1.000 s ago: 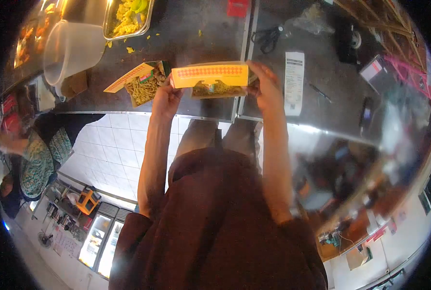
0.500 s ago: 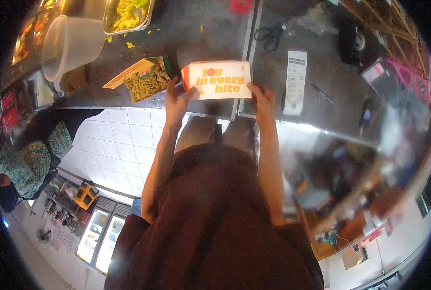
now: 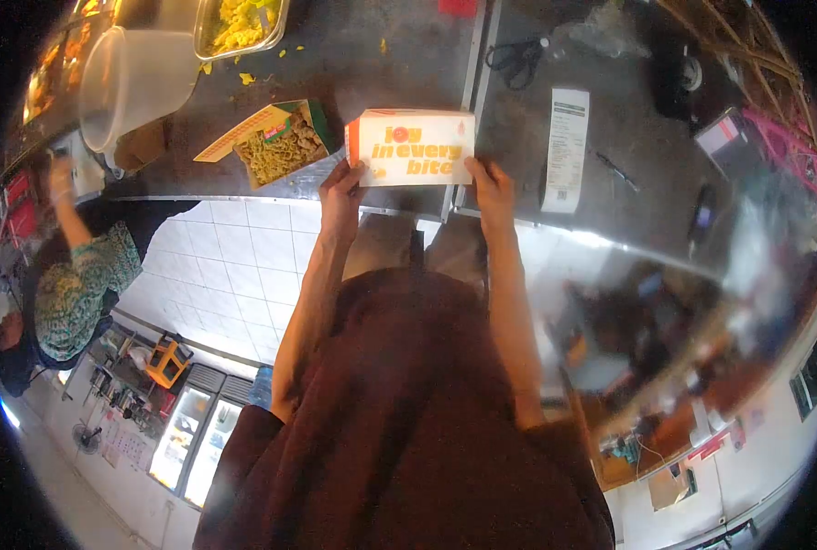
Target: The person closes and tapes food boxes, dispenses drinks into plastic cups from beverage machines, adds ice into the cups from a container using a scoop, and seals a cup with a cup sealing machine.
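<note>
Head view: a dark, crumb-strewn surface (image 3: pixel 381 78) stands above white floor tiles (image 3: pixel 216 252). Near its edge, the left hand (image 3: pixel 341 191) and right hand (image 3: pixel 493 186) pinch a white rectangular cardboard box (image 3: pixel 417 147) by its corners, beside an open carton (image 3: pixel 218 147) of crinkly noodles (image 3: pixel 274 167).

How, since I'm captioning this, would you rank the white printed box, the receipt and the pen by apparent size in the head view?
1. White printed box, clearly broadest
2. Receipt, a long strip
3. Pen, thin and shortest
</note>
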Tool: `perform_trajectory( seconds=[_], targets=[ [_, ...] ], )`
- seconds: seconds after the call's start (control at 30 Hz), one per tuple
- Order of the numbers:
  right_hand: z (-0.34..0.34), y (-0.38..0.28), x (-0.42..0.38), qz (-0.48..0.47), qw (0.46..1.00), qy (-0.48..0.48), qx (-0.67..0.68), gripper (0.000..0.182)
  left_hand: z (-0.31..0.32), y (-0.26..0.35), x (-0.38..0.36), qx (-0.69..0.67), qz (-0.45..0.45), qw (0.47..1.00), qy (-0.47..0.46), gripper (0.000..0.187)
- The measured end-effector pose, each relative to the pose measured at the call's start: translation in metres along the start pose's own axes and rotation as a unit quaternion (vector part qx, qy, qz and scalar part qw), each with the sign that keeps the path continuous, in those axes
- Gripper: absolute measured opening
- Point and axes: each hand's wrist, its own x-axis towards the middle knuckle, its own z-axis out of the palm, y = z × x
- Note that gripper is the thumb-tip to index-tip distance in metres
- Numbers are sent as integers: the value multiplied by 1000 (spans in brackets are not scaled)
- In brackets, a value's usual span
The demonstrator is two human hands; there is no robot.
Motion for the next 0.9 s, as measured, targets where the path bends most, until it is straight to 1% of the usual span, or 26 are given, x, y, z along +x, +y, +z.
perform_trajectory(
  seconds=[0.03, 0.07, 0.1, 0.13, 0.2, 0.23, 0.3, 0.33, 0.4, 0.47, 0.5, 0.53, 0.57, 0.6, 0.63, 0.67, 0.7, 0.73, 0.8, 0.83, 0.87, 0.9],
  targets=[
    [1, -5, -4, 1, 1000, -1, 0, 71, -1, -7, 0, 0, 0, 1000, 2, 45],
    [1, -10, -11, -15, 993, 29, -112, 70, -1, -17, -2, 118, 70, 989, 55, 44],
    [3, -17, -12, -36, 972, 59, -223, 69, 5, -20, -1, 233, 142, 956, 106, 44],
    [4, -11, -7, -40, 973, 58, -221, 69, 9, -22, -3, 312, 214, 919, 115, 46],
    [6, 4, -1, -208, 928, 129, -280, 48, 13, -23, 6, 441, 300, 836, 129, 48],
    [12, -3, 1, -213, 928, 130, -278, 48, 8, -26, 15, 439, 305, 835, 129, 48],
    [24, -12, -4, -240, 896, 90, -363, 46, 8, -21, 24, 378, 224, 894, 91, 48],
    [23, -18, -8, -242, 895, 93, -363, 46, 16, -18, 20, 377, 227, 894, 89, 48],
    [22, -34, -8, -125, 952, -11, -280, 64, 35, -9, 8, 310, 193, 922, 128, 48],
    [18, -9, 11, -181, 934, 45, -304, 71, 32, -13, 10, 291, 218, 926, 106, 50],
    [5, -21, 11, -130, 959, 9, -252, 75, 22, -19, 13, 261, 180, 945, 74, 50],
    [-5, -27, 9, -77, 976, -28, -199, 78, 22, -20, 14, 245, 164, 954, 55, 49],
    [-10, -34, 9, -94, 993, -27, -73, 79, 22, -22, 14, 229, 148, 961, 36, 49],
    [-11, -40, 8, -103, 992, -23, -73, 79, 29, -21, 15, 124, 122, 983, 51, 49],
    [-11, -47, 7, -109, 992, -57, 22, 74, 34, -19, 16, 17, 93, 993, 65, 48],
    [-10, -53, 6, -113, 982, -93, 116, 69, 35, -14, 17, 14, 99, 993, 61, 48],
    [-9, -46, 12, -118, 987, -69, 84, 61, 36, -8, 17, -68, 4, 998, -9, 48],
    [-7, -56, 13, -124, 986, -68, 85, 61, 37, -3, 14, -146, -93, 982, -79, 49],
    [-4, -81, 5, -114, 977, -112, 139, 59, 39, 0, -5, -39, 4, 996, -85, 50],
    [-1, -108, -7, -78, 979, -120, 145, 54, 39, 1, -8, -12, 28, 997, -76, 49],
    [0, -109, -1, -84, 979, -118, 146, 54, 40, 3, -9, 15, 54, 996, -68, 49],
    [-2, -107, 8, -126, 980, -149, 47, 56, 41, 13, -17, 28, 63, 997, -42, 50]
  ],
)
